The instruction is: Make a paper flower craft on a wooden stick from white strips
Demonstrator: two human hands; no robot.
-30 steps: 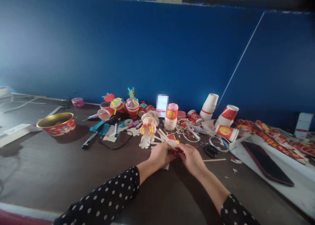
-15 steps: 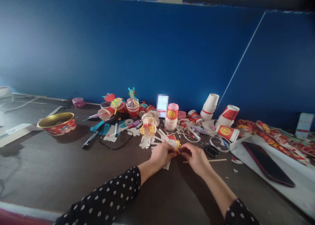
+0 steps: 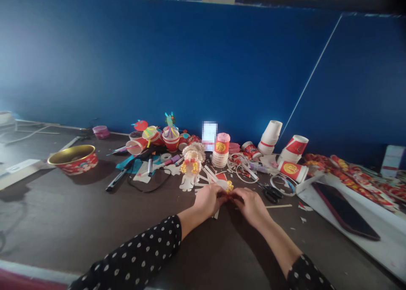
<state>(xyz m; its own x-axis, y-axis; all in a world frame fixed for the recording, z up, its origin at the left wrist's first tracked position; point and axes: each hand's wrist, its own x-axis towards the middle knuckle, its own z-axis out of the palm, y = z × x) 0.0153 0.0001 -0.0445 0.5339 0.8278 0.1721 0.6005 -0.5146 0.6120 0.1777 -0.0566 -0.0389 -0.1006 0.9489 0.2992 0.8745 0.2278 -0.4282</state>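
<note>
Near the table's centre, my left hand is closed on a small piece of red and yellow paper with a white part beside it. My right hand pinches at the same piece's lower right side, its fingertips close to those of my left hand. The piece is partly covered by my fingers. White paper strips fan out just behind my left hand. A small paper figure with yellow curls stands behind and to the left.
A stack of paper cups stands behind my hands. Black scissors lie right of them. A red and gold bowl sits at the left, with a black cutter nearer. A dark phone rests in a white tray on the right.
My right hand has moved slightly left, and its fingertips have closed in on the red and yellow piece. My left hand has stayed nearly still.
</note>
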